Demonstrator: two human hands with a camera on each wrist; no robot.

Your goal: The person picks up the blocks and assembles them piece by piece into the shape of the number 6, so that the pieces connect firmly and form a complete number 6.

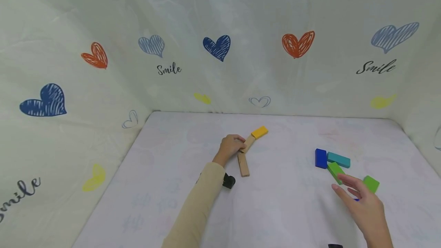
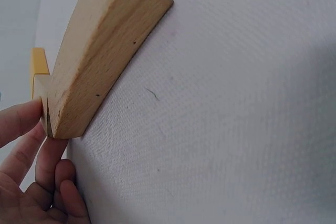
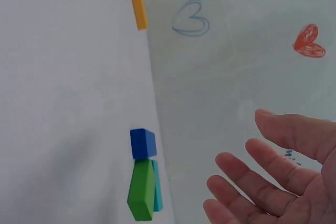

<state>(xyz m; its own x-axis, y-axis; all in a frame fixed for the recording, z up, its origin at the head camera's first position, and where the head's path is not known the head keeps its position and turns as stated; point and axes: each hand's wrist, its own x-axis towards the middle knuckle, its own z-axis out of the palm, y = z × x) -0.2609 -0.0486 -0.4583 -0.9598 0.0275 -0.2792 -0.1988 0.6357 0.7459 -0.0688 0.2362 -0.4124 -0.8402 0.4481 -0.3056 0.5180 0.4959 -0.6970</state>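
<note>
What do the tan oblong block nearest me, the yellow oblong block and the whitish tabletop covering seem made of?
Tan oblong block: bare wood, apparently matte, with streaky grain. Yellow oblong block: perhaps painted wood, maybe plastic; its smooth, even colour shows no grain. Whitish tabletop covering: probably matte cloth, given its fine woven-looking texture.

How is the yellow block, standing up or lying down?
Lying down. In the head view, the yellow block stretches lengthwise along the table, one end at a wooden block.

passage: tabletop [image 1: 282, 186] between wooden blocks [image 1: 243, 165] and blue block [image 1: 320, 159]; further obstacle, right: teal block [image 1: 339, 160]
</note>
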